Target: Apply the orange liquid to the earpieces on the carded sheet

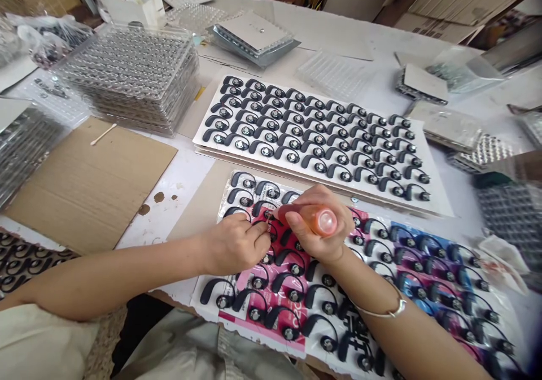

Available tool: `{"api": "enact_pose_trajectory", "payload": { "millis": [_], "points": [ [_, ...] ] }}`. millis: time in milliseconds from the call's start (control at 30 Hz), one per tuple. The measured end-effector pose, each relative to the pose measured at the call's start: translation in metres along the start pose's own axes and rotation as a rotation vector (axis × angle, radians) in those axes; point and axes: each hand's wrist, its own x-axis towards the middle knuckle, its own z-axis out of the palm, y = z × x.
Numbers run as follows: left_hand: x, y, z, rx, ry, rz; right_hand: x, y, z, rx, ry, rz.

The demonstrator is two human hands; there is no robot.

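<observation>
My right hand (319,222) is closed around an orange bottle (319,221) with a pale round end facing up toward me. The bottle slants down to the left, its lower tip close to my left fingertips. My left hand (239,241) rests on the near sheet with curled fingers; what they pinch, if anything, is hidden. By those fingertips sits a black ear-hook earphone part (265,210). More such parts with exposed metallic round ends stand in rows on this plastic-covered sheet (292,326), printed pink, white and blue.
Behind lies a white board (438,193) bearing rows of similar black ear hooks. At the left are stacked clear trays (131,81) and brown cardboard (84,188) with a cotton swab (103,134) on it. Smaller packs of parts (423,83) lie at right.
</observation>
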Motion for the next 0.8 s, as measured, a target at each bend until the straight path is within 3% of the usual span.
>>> {"api": "enact_pose_trajectory", "payload": {
  "millis": [800],
  "points": [
    [-0.0040,0.0006,0.0043,0.001,-0.018,-0.010,0.0012,0.0007,-0.0028,-0.038,0.026,-0.061]
  ]
}}
